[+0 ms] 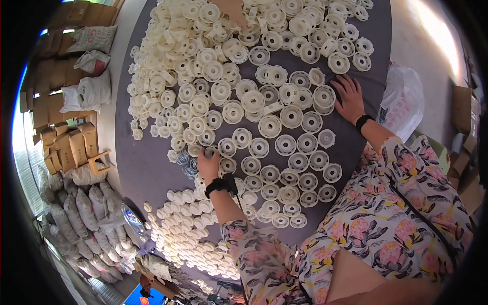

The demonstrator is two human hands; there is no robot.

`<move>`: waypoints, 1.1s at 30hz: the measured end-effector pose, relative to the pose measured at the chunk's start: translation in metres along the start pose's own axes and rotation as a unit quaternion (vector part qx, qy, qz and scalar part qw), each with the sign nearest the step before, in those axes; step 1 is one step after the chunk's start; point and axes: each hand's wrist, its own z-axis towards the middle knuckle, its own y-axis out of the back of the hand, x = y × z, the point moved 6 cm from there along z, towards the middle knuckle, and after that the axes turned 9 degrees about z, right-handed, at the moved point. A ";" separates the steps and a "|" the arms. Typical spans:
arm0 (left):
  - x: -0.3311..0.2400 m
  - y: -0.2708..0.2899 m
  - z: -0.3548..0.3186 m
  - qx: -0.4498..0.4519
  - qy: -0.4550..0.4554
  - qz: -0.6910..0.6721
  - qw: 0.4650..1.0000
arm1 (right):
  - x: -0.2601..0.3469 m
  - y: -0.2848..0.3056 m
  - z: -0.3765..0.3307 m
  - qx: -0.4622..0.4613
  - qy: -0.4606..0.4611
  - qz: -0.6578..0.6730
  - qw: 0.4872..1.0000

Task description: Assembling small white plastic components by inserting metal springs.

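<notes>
While white rings [253, 101] are covering the grey counter [147, 168], I am logging: right hand [349, 101], resting at their right edge, fingers lying spread; left hand [208, 165], resting beside grey coils [187, 164], grip unclear; light, flat sliding should be preventing stacking.

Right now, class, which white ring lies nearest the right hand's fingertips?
The upper white ring of the overlapping pair just left of the right hand; its rim sits beside the fingertips, closer than any other ring's.
</notes>
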 end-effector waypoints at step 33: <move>-0.049 0.023 -0.063 -0.109 -0.141 -0.209 0.961 | -0.007 -0.003 -0.002 0.008 -0.003 -0.011 1.000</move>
